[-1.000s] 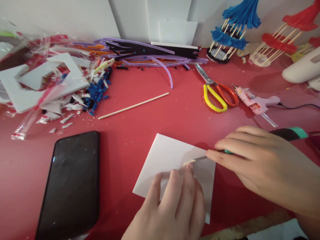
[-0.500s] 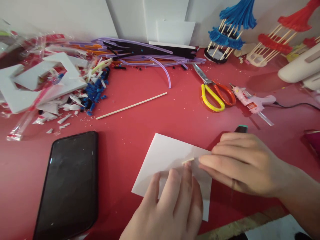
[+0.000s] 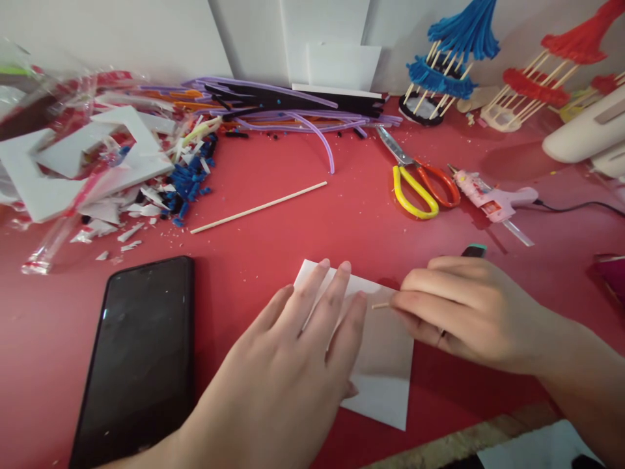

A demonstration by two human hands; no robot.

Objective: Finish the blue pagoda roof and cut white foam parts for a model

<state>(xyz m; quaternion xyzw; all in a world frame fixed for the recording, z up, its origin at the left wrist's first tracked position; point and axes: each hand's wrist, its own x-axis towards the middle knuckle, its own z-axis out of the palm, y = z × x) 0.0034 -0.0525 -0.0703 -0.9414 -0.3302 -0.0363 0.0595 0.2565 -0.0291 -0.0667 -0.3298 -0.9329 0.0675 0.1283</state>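
My left hand (image 3: 293, 352) lies with spread fingers over a white foam-board-like sheet (image 3: 383, 365) on the red tabletop. Between the thumb and forefinger of my right hand (image 3: 469, 319) is a short piece of pale wooden stick (image 3: 379, 306), its free end pointing left above the sheet. Behind the right knuckles pokes out the black-and-green end of a tool (image 3: 474, 250); the rest is hidden, and I cannot tell whether the hand holds it. A long wooden stick (image 3: 258, 207) lies beyond the sheet.
A black phone (image 3: 139, 358) lies at left, below a pile of white scraps (image 3: 43, 185). Yellow-and-red-handled scissors (image 3: 415, 195) and a pink glue gun (image 3: 493, 195) are at right. Pipe cleaners (image 3: 293, 107) line the back, beside blue (image 3: 442, 71) and red (image 3: 534, 85) stick models.
My left hand has moved up and left, spreading flat across the sheet. The short stick has passed from beside my left fingertip into my right hand's pinch.
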